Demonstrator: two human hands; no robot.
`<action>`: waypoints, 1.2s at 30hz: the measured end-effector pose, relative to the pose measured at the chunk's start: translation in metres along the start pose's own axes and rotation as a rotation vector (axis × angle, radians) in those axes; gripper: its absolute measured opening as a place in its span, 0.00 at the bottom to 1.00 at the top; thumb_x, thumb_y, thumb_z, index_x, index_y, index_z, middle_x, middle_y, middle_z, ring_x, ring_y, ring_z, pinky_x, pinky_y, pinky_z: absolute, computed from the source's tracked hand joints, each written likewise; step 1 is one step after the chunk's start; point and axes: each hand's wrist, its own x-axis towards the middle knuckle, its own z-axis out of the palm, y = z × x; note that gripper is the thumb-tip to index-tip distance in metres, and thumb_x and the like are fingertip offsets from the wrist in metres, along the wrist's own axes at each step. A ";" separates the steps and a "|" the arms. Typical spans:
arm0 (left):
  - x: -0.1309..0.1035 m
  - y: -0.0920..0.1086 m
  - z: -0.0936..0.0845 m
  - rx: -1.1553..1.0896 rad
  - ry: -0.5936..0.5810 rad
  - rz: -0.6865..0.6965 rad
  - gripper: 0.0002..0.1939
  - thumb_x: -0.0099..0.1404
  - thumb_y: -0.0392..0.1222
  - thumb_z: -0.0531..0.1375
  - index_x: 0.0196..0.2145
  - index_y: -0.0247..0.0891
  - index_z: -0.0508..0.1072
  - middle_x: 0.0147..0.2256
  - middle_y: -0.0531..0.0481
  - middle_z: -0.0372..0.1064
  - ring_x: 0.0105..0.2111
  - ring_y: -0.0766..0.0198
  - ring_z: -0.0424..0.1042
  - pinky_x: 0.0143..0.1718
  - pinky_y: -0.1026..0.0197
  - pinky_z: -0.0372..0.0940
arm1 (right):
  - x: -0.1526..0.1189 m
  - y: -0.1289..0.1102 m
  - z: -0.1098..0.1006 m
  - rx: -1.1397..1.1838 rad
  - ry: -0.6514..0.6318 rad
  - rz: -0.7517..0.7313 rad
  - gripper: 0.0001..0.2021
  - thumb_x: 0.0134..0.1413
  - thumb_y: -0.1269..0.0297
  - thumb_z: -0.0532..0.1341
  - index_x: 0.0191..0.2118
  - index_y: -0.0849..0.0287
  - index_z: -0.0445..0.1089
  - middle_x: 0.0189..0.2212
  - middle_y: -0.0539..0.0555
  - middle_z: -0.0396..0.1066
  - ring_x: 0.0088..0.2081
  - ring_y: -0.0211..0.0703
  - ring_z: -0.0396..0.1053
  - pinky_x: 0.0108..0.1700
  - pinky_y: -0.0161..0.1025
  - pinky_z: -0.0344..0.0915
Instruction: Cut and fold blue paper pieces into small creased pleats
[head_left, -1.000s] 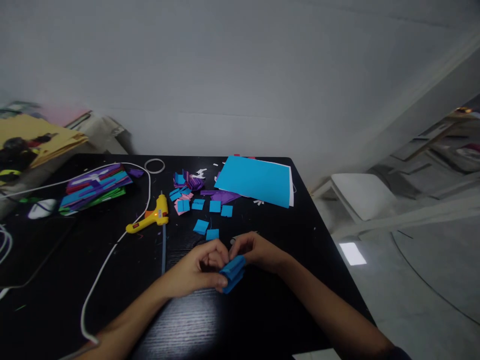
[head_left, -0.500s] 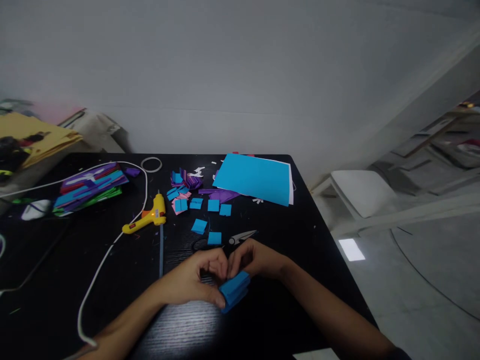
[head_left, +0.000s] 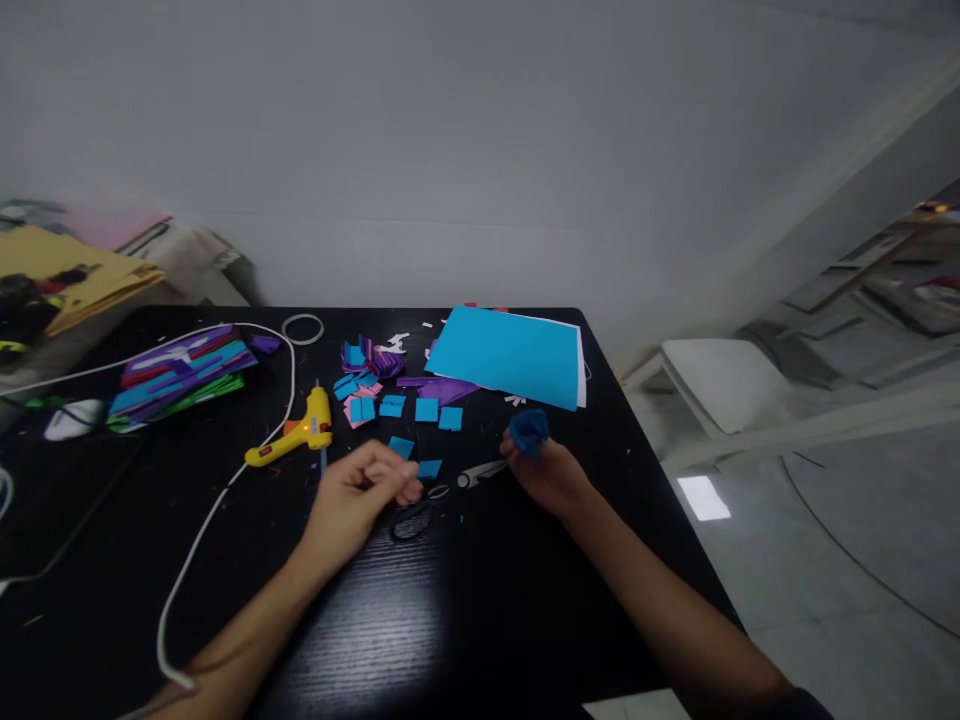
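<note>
My right hand (head_left: 551, 475) is closed around folded blue paper (head_left: 530, 428), held above the table's right side, just in front of the large blue sheet (head_left: 506, 358). My left hand (head_left: 367, 485) has thumb and fingertips pinched together at the left edge of a small blue paper square (head_left: 430, 469), which looks slightly tilted. Partly behind the left fingers lies another blue square (head_left: 401, 446). Scissors (head_left: 469, 477) with black handles lie between my hands, the blade tips close to the right hand.
A yellow glue gun (head_left: 304, 432) lies left of my left hand, its white cord (head_left: 202, 545) looping under the forearm. Several folded blue squares (head_left: 427, 409), purple strips (head_left: 450, 391) and a stack of coloured paper (head_left: 184, 370) lie farther back. A white stool (head_left: 724, 385) stands right of the table.
My hands have moved apart. The right carried the folded blue paper forward and right, turning it; the left let go of it and moved left to the small blue squares, uncovering the scissors.
</note>
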 end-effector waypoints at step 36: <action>-0.006 -0.008 0.010 0.109 -0.296 0.101 0.05 0.68 0.41 0.61 0.38 0.38 0.73 0.26 0.53 0.72 0.26 0.65 0.73 0.29 0.64 0.66 | -0.015 0.039 0.043 -0.242 -0.054 0.110 0.13 0.29 0.67 0.81 0.26 0.57 0.81 0.29 0.49 0.80 0.32 0.37 0.74 0.39 0.35 0.68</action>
